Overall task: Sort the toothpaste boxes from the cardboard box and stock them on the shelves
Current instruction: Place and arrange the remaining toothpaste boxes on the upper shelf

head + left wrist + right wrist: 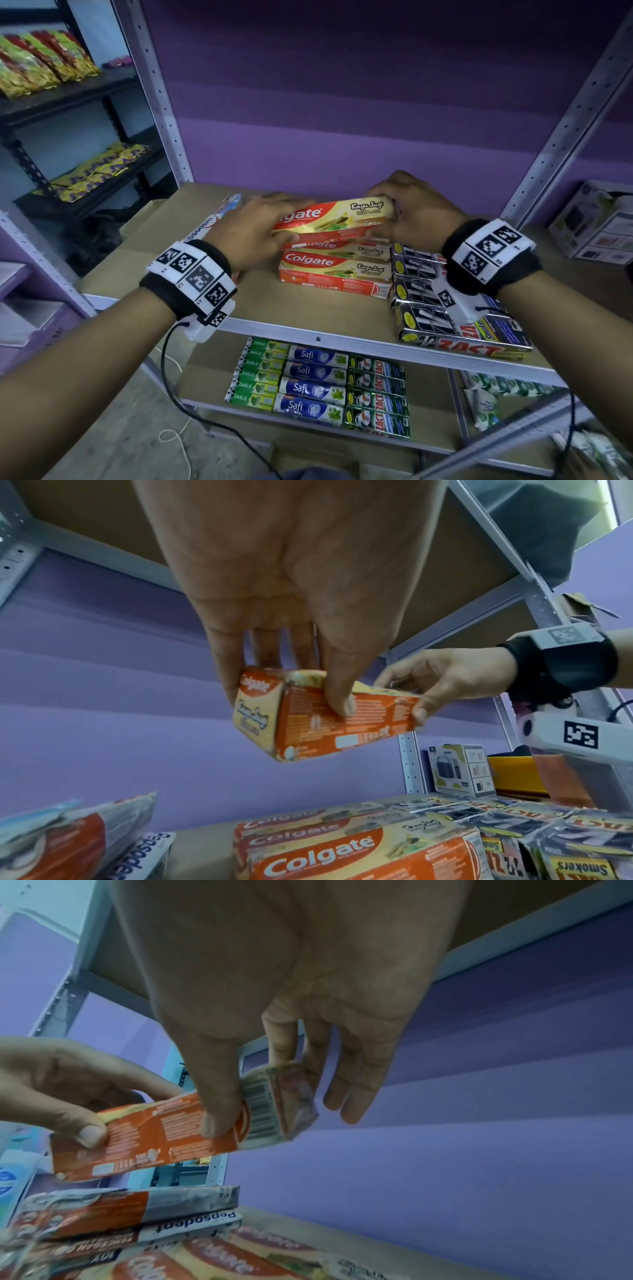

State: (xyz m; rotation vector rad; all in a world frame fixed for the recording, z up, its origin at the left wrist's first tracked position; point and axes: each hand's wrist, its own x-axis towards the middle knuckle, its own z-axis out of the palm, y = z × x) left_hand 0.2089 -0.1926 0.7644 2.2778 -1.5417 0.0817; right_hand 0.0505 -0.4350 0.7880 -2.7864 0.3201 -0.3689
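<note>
Holding one toothpaste box (334, 219) by its two ends, the left hand (253, 233) and right hand (411, 212) pinch it in the air above the shelf (308, 308), over like boxes (335, 270) lying just below the hands. Stocking looks well along: black boxes (421, 291) lie under the right wrist and rows (318, 387) fill the lower shelf. The cardboard box is not in view, so what remains I cannot tell. Only the wrist views show the thumbs (339, 696) pressing the box's back and the gap beneath it.
</note>
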